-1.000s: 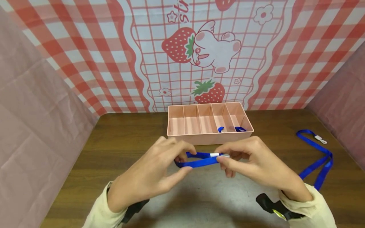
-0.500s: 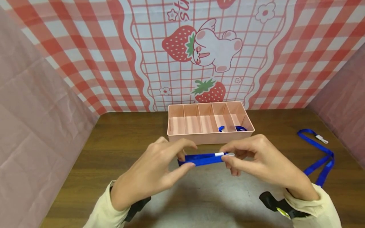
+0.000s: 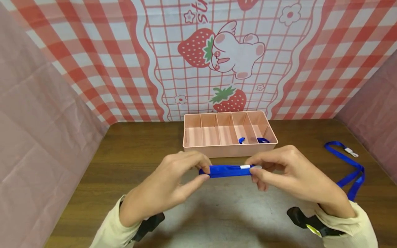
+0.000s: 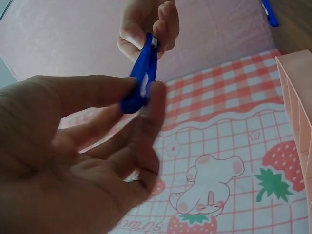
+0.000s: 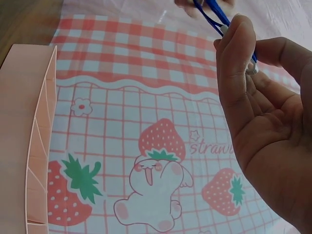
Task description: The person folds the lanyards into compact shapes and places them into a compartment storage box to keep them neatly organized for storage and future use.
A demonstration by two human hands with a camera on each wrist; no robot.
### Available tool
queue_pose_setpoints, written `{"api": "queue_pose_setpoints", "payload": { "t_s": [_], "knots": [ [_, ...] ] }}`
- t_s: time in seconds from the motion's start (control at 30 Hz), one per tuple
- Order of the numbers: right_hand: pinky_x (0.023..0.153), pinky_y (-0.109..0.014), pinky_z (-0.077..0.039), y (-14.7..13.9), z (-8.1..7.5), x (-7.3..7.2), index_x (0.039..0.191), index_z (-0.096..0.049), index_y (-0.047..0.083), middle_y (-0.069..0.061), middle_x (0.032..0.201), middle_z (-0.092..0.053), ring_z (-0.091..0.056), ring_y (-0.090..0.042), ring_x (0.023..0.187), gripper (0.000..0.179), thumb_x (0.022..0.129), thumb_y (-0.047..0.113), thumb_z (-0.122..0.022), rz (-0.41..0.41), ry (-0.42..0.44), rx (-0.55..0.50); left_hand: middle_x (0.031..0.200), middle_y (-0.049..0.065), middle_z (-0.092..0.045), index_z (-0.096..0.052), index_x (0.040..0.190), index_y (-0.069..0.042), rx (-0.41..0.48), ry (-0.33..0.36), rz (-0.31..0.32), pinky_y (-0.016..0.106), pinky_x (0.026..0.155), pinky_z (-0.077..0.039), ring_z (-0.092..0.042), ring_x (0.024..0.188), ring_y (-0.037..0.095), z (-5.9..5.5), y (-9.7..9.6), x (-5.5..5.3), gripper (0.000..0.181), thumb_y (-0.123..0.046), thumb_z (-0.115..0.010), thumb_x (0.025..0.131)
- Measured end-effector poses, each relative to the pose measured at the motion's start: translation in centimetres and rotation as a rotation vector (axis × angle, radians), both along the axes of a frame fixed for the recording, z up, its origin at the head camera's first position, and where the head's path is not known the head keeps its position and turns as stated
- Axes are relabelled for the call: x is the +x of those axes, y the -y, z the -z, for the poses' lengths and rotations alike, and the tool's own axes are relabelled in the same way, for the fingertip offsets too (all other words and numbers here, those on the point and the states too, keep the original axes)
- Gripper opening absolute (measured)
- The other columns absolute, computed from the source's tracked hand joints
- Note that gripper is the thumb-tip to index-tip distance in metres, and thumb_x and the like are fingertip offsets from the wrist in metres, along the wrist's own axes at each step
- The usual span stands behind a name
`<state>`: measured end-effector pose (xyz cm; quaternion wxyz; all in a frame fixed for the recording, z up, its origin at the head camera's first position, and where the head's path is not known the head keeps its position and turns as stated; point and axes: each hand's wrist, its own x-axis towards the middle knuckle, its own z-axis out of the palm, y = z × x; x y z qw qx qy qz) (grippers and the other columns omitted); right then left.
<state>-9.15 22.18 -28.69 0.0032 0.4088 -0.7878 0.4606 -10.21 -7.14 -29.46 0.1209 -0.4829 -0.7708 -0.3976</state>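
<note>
Between the two hands a folded blue lanyard (image 3: 227, 171) with a white clasp is stretched level above the table. My left hand (image 3: 169, 179) pinches its looped left end between thumb and fingers; the left wrist view shows the blue strap (image 4: 141, 85) at those fingertips. At the other end, my right hand (image 3: 285, 172) pinches the strap beside the clasp, thumb in front and index finger behind. In the right wrist view the clasp's pale loop (image 5: 252, 69) shows by the right hand (image 5: 268, 97). The right hand's other fingers are curled underneath.
Behind the hands stands a pink box (image 3: 229, 150) with several compartments; blue lanyard pieces (image 3: 263, 140) show in its two rightmost ones. Another blue lanyard (image 3: 344, 160) lies loose on the wooden table (image 3: 124, 151) at right. A strawberry-patterned cloth (image 3: 173, 69) hangs behind.
The left fingers have closed onto the lanyard's loop, which was looser and more open before. The strap is now flattened and taut, and both it and the right hand have shifted slightly right.
</note>
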Motion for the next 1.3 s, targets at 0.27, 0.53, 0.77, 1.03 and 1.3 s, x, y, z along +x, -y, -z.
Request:
{"api": "queue_pose_setpoints", "payload": {
  "t_s": [0.27,0.53,0.77,1.03,1.3],
  "knots": [
    [0.050,-0.022,-0.051,0.2,0.3,-0.2,0.108,-0.070,0.017,0.012,0.076,-0.065,-0.063,-0.005,0.058,0.031,0.091,-0.009,-0.064,0.000,0.047,0.025,0.096,-0.005,-0.066,-0.057,0.108,-0.011,-0.149,0.146,0.070,0.020,0.077,-0.052,-0.062,0.087,0.002,0.2,0.0,-0.6,0.016,-0.002,-0.063,0.096],
    [0.050,-0.021,-0.051,0.1,0.4,-0.5,0.108,-0.070,0.015,0.008,0.076,-0.066,-0.062,-0.005,0.059,0.032,0.091,-0.011,-0.061,-0.189,0.109,0.025,0.093,-0.009,-0.070,-0.071,0.105,-0.012,-0.149,0.266,0.391,0.018,0.074,-0.054,-0.061,0.084,-0.005,-0.3,0.8,-0.8,0.023,0.002,-0.062,0.088],
    [0.052,-0.021,-0.052,0.1,0.5,-0.6,0.109,-0.070,0.014,0.008,0.075,-0.066,-0.063,-0.002,0.059,0.031,0.092,-0.011,-0.061,-0.230,0.106,0.025,0.097,-0.004,-0.074,-0.072,0.110,-0.008,-0.101,0.293,0.492,0.022,0.078,-0.056,-0.065,0.089,-0.004,-0.4,0.9,-0.8,0.023,0.003,-0.061,0.092],
    [0.051,-0.019,-0.051,0.5,0.7,-0.7,0.109,-0.071,0.020,0.014,0.072,-0.065,-0.061,0.000,0.059,0.032,0.092,-0.006,-0.063,-0.193,0.056,0.080,0.113,0.000,-0.069,-0.077,0.097,-0.012,-0.037,0.078,0.468,0.027,0.094,-0.048,-0.054,0.111,0.011,0.0,-0.1,-0.7,0.009,-0.011,-0.076,0.088],
    [0.052,-0.017,-0.050,1.0,1.5,-0.9,0.104,-0.070,0.018,0.014,0.070,-0.064,-0.060,0.002,0.059,0.021,0.094,0.001,-0.064,-0.130,-0.001,0.137,0.107,-0.009,-0.070,-0.070,0.111,-0.013,-0.214,-0.016,0.317,0.015,0.090,-0.047,-0.059,0.101,-0.003,0.5,0.0,-0.6,0.014,-0.015,-0.062,0.099]
  ]
}}
